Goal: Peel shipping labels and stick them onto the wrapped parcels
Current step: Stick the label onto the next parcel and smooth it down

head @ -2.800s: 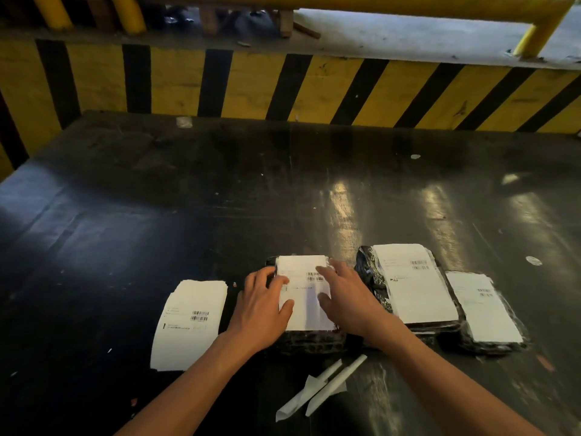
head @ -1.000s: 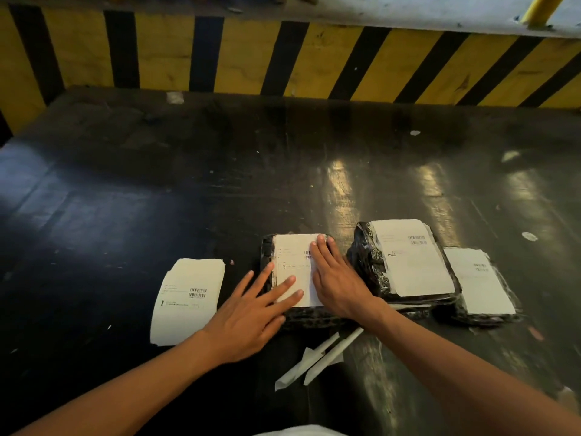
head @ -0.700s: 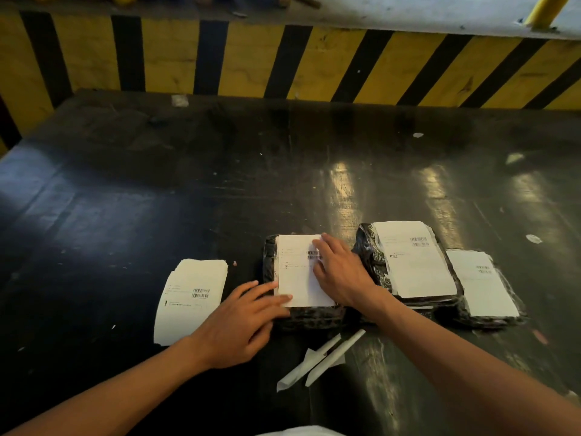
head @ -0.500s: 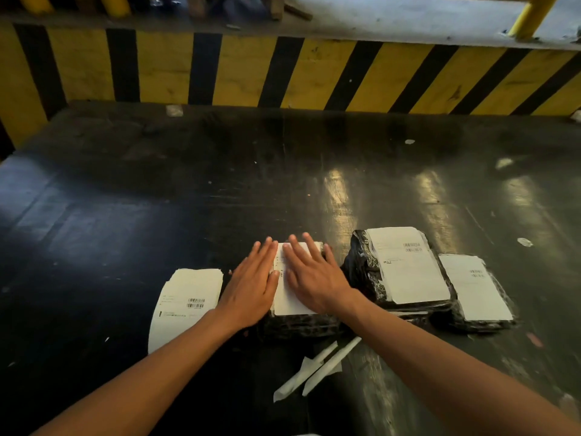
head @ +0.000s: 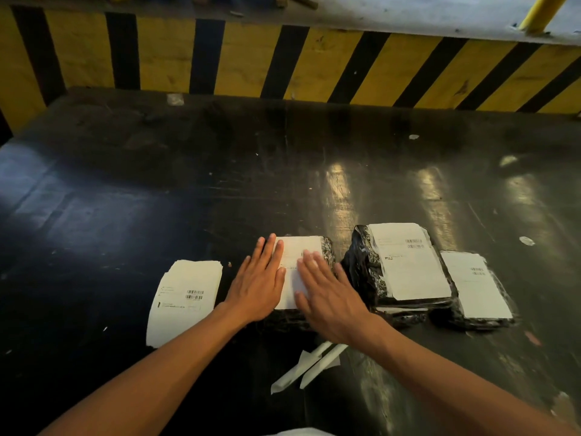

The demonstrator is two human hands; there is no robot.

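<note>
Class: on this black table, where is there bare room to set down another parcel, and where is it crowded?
Free: the wide table stretch between the striped barrier and the parcels; also left of the label stack. Crowded: the near row, where both hands press one parcel beside two labelled parcels, backing strips in front.

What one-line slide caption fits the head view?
Both hands, left hand and right hand, press a label flat onto the leftmost of three wrapped parcels.

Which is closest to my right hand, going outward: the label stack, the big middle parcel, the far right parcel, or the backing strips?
From the right hand:
1. Backing strips, just below the wrist, and the big middle parcel, immediately right: too close to call.
2. Label stack, left, beyond the left hand.
3. Far right parcel, behind the middle one.
</note>
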